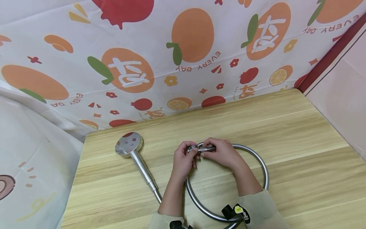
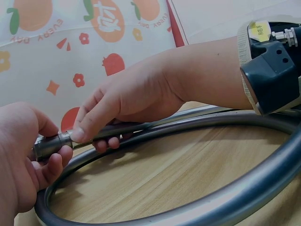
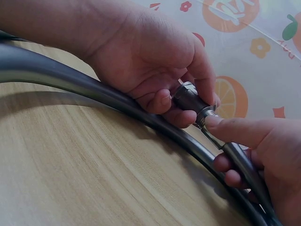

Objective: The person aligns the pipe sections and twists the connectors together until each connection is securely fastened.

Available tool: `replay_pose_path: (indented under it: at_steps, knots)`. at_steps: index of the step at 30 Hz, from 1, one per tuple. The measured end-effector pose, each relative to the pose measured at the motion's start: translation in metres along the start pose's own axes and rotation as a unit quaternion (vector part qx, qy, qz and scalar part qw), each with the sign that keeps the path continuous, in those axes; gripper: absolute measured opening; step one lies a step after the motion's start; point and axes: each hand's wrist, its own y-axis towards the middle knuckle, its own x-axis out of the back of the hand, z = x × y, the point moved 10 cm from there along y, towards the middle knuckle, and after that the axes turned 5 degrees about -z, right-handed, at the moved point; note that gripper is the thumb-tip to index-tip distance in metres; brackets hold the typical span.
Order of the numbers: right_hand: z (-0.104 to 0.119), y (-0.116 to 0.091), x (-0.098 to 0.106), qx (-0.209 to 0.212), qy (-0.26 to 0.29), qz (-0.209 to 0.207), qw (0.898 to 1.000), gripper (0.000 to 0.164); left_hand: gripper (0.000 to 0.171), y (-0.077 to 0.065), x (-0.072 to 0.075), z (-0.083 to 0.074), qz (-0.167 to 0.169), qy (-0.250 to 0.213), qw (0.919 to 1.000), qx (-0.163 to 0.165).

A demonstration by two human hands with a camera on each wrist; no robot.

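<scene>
My left hand (image 1: 181, 161) grips a short silver metal connector (image 3: 189, 99) between thumb and fingers. Close against it on the right, my right hand (image 1: 224, 155) pinches the end of a silver shower hose (image 1: 266, 173), with its thumb at the joint by the connector. In the right wrist view a narrow bright metal piece shows between the connector and the hose; whether they are threaded together I cannot tell. The rest of the hose loops on the table under and around both hands. To the left lies a chrome shower head (image 1: 142, 168), its handle running down behind the left forearm.
Pale wood-grain table (image 1: 308, 159) beneath everything. A white fruit-printed cloth (image 1: 154, 38) hangs along its back edge, and another pale cloth (image 1: 34, 152) hangs at the left. A light panel with a red edge (image 1: 323, 54) stands at the right.
</scene>
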Motion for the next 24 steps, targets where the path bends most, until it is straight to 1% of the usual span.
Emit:
replay_pose_path:
  at_steps: [5, 9, 15, 18, 21, 24]
  knots:
    - [-0.0001, 0.0005, 0.0002, 0.003, -0.021, -0.002, 1.000, 0.014, 0.019, 0.0004, -0.0002, 0.0009, 0.000, 0.002, 1.0000, 0.002]
    - [0.0007, 0.0011, -0.0001, 0.005, -0.030, -0.002, 1.000, 0.016, 0.020, 0.0005, 0.0001, 0.0005, 0.000, 0.003, 1.0000, 0.003]
    - [0.0021, 0.0012, 0.0001, 0.011, -0.025, -0.002, 1.000, 0.014, 0.021, 0.0004, 0.0002, 0.0000, 0.001, 0.004, 1.0000, 0.002]
    - [0.0017, 0.0011, 0.0003, 0.010, -0.018, -0.001, 1.000, 0.018, 0.020, -0.0001, 0.0004, -0.0004, 0.000, 0.005, 1.0000, 0.002]
    - [0.0009, 0.0008, 0.0003, 0.009, -0.020, -0.001, 1.000, 0.021, 0.020, -0.0006, 0.0001, -0.0012, 0.000, 0.005, 1.0000, 0.001]
    - [0.0015, 0.0009, -0.0004, 0.014, -0.029, 0.000, 0.999, 0.019, 0.021, -0.0003, -0.0001, -0.0008, 0.002, 0.007, 1.0000, -0.001]
